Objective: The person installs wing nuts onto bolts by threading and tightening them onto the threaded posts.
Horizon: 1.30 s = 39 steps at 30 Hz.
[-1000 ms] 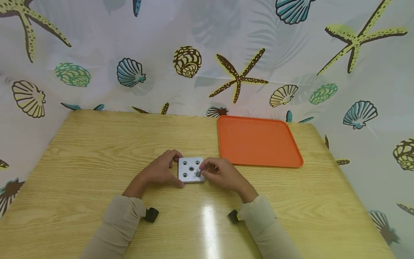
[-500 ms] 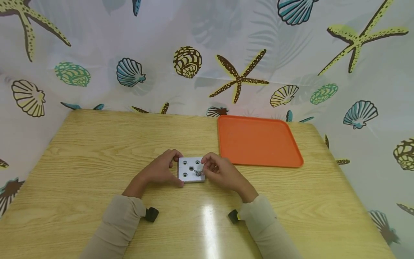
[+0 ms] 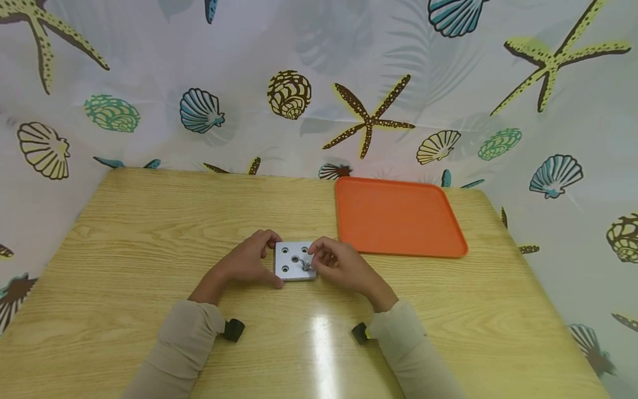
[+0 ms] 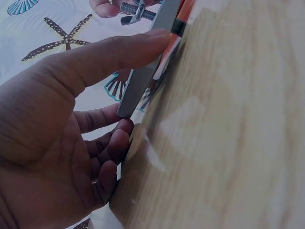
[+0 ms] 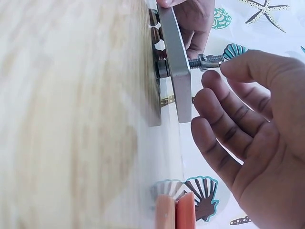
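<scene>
Plainly, your left hand [image 3: 249,260] is the anchor: its thumb lies over the near edge of the plate [image 3: 293,268] and its forefinger reaches the far edge, so you grip the plate from the left, likely to stop it turning. The plate lies level on the table [image 3: 149,221], in front of you and between both hands, which seems to suit reach and sight alike.

Your right hand [image 3: 344,269] is at the near right corner, where a bolt [image 5: 194,64] stands up through the plate with a nut [image 5: 205,62] on it. The thumb touches the nut and the other fingers curl inward, but you cannot tell from these views whether they truly pinch it. The nut's wings probably give your fingertips leverage. It sits part-way along the thread, apart from the plate, and some of the bolt shows underneath, perhaps propping the plate slightly.

The tray [image 3: 399,219] lies beyond your right hand, apart from the plate, which leaves your wrists room.
</scene>
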Tool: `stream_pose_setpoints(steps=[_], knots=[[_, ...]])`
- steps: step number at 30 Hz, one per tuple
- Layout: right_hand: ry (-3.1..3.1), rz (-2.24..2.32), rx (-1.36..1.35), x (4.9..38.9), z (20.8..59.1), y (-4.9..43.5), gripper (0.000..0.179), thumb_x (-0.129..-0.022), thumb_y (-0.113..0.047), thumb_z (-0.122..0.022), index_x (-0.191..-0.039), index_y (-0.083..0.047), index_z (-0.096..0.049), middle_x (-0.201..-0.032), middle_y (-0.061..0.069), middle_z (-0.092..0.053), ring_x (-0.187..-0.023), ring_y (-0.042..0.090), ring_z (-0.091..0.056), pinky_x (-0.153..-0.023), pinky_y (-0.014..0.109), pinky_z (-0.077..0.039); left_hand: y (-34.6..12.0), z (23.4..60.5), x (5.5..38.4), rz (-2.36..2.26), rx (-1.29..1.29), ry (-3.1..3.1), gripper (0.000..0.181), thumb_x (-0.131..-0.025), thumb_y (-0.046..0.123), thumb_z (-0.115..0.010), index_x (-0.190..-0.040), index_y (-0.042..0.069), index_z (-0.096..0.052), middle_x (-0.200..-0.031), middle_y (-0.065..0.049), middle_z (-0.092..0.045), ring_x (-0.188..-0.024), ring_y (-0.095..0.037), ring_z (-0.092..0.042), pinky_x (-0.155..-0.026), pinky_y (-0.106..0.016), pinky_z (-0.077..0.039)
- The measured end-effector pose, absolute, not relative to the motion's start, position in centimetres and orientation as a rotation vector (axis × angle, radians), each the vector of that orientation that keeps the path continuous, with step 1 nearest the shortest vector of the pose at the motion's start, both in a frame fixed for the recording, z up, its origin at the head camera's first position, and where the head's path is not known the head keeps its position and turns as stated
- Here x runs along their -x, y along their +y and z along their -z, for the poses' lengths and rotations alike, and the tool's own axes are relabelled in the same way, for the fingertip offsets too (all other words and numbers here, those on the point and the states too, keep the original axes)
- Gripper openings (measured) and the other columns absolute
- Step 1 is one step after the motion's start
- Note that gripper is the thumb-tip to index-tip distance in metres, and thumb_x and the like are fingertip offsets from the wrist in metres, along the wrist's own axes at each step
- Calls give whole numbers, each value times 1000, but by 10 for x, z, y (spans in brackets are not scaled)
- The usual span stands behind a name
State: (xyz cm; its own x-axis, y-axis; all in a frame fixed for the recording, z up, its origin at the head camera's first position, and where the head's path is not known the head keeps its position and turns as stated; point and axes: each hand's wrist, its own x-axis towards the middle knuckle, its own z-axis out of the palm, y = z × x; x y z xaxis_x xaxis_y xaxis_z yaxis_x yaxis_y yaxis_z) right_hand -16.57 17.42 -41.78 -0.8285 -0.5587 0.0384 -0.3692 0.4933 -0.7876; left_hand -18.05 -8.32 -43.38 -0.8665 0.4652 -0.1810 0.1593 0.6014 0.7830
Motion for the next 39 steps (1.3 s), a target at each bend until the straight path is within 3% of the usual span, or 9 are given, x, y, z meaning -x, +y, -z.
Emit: stream_pose_setpoints(steps=[18, 29, 39], knots=[[2474, 1198, 863, 165, 419, 175, 21, -96, -10, -63, -116, -7, -67, -93, 6, -68, -83, 9, -60, -75, 24, -53, -83, 434, 180, -1158, -501, 2458, 83, -63, 31, -95, -130, 9, -51, -115, -9, -49, -94, -21, -44, -80, -34, -39], [2499, 1204, 840, 164, 419, 176, 17, -95, -7, -63, -112, -7, -66, -107, 8, -69, -88, 13, -62, -79, 24, -54, -83, 433, 179, -1149, -489, 2458, 83, -63, 31, -95, -130, 9, -52, -115, -9, -49, -94, -21, -44, -81, -34, -39], [2510, 1211, 795, 164, 420, 176, 7, -94, -5, -64, -101, -7, -65, -102, 8, -68, -86, 12, -62, -77, 24, -54, -84, 436, 181, -1153, -489, 2453, 83, -62, 32, -96, -129, 10, -52, -114, -8, -49, -94, -21, -43, -80, -34, -39]])
